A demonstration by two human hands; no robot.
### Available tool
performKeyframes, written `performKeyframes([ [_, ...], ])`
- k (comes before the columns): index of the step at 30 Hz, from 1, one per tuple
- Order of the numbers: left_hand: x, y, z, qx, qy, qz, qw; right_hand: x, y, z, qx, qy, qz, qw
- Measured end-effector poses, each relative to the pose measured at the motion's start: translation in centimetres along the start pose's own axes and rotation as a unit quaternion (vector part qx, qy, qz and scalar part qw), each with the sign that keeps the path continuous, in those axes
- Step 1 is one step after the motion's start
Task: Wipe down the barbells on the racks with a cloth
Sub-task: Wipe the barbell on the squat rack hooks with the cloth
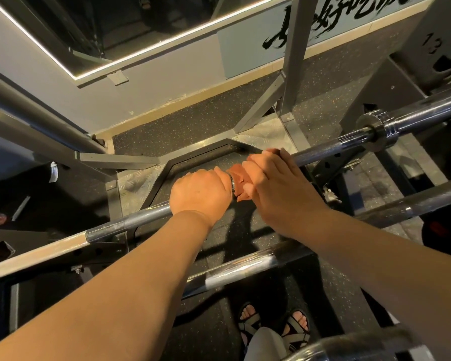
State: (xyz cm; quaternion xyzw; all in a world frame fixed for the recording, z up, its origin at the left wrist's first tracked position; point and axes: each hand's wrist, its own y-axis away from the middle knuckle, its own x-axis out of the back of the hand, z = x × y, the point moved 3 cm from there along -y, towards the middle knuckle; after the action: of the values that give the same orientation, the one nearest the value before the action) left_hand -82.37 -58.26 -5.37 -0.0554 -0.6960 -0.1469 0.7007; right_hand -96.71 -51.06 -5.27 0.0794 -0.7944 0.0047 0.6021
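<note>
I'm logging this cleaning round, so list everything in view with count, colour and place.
barbell: one, steel grey, across the rack from lower left to upper right
cloth: one, reddish orange, on the barbell between the hands
lower bar: one, chrome, below the barbell, nearer the person
rack upright: one, grey, upper right
mirror: one, light-edged, upper left wall
floor: one, black speckled, beneath the rack
sandals: two, grey and black, bottom centre, on the feet
left hand: one, grips the barbell left of the cloth
right hand: one, holds the cloth round the barbell
</note>
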Motion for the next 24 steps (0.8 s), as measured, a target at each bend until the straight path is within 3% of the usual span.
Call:
performKeyframes([
  [5,0.0,0.0,0.1,0.007,-0.011,-0.003,1.000,1.3,-2.7,-0.4,0.036,0.128,-0.032,0.991],
  [8,-0.1,0.0,0.1,0.008,-0.011,-0.006,1.000,1.5,-2.9,-1.0,0.006,0.128,-0.018,0.992],
  [11,-0.1,0.0,0.1,0.010,-0.014,-0.005,1.000,1.0,-2.1,-0.5,0.063,0.093,0.040,0.993],
  [13,-0.1,0.0,0.1,0.010,-0.012,-0.005,1.000,1.5,-1.7,1.3,0.083,0.056,0.011,0.995],
  [15,-0.1,-0.1,0.0,0.003,-0.025,-0.011,1.000,2.0,-1.7,3.4,0.020,0.041,0.005,0.999],
  [18,0.0,-0.2,-0.2,-0.006,-0.026,-0.018,0.999,3.1,-2.2,5.3,-0.161,0.008,0.083,0.983],
  [20,0.1,-0.2,-0.1,0.002,-0.024,-0.014,1.000,2.8,-2.2,4.0,-0.197,0.012,0.088,0.976],
  [24,0.2,0.0,0.1,0.021,-0.006,-0.010,1.000,0.2,-0.8,-0.7,-0.045,0.027,0.094,0.994],
])
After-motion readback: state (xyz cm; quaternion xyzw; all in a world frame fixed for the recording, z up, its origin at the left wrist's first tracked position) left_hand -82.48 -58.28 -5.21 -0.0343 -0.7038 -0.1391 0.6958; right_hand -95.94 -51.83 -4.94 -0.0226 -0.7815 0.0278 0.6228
